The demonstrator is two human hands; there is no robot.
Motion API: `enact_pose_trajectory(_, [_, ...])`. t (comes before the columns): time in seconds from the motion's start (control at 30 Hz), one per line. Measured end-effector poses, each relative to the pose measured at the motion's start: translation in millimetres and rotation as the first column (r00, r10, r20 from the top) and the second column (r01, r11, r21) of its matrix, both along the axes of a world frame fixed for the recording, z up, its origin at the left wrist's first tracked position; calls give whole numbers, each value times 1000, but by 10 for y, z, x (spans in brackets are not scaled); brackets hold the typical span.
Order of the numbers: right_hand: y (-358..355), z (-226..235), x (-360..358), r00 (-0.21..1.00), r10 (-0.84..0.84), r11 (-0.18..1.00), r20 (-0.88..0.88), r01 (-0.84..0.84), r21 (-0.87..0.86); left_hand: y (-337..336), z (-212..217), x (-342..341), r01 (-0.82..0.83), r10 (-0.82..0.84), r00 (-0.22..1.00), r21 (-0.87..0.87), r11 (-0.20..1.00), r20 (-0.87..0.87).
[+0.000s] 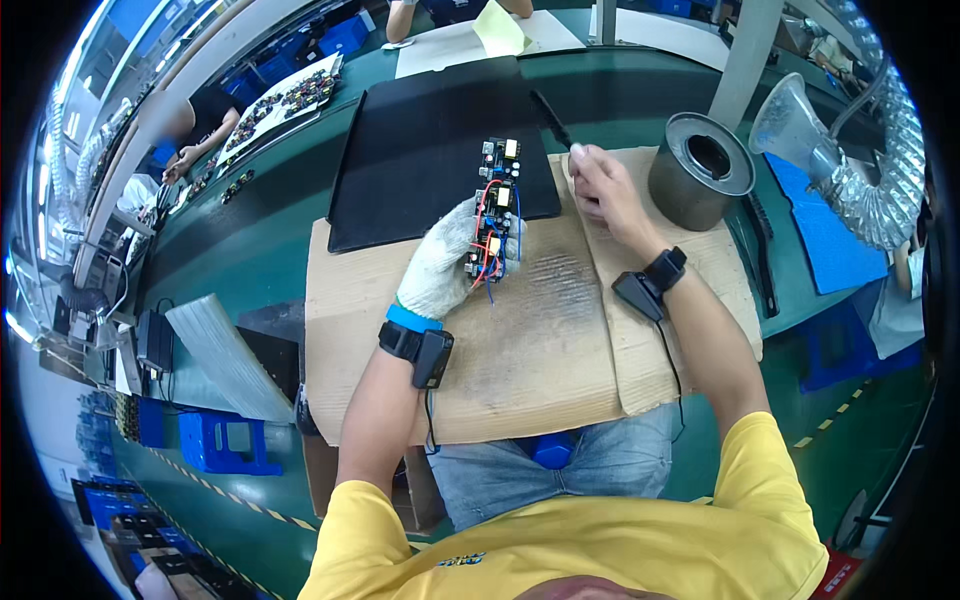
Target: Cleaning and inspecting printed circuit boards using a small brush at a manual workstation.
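My gloved left hand [440,265] pinches the circuit board [494,210] over the cardboard sheet [540,350]; the board's long axis points away from me. My bare right hand [605,190], just right of the board, is closed around a black brush [551,121].

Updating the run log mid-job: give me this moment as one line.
left hand: gloved, holds circuit board | right hand: bare, holds black brush | surface: cardboard sheet, black mat
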State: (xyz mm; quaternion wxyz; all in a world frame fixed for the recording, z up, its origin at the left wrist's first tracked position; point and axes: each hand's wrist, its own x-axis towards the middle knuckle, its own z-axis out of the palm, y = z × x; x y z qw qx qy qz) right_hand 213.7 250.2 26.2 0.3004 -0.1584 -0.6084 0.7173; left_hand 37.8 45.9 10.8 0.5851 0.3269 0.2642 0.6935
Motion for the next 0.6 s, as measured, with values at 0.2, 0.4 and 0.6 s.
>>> enact_pose_trajectory(0.2, [155, -258, 48, 1000, 25, 999, -18, -26, -48, -62, -32, -39, -162, 159, 986, -90, 983, -41])
enact_pose_trajectory(0.4, [172, -314, 106, 963, -142, 937, 231, 55, 344, -45, -28, -35, -159, 157, 987, -44, 986, -42])
enact_pose_trajectory(0.6, [188, -287, 190, 943, -268, 814, 199, 111, 570, -11, 73, 11, -344, 339, 894, 37, 938, -294])
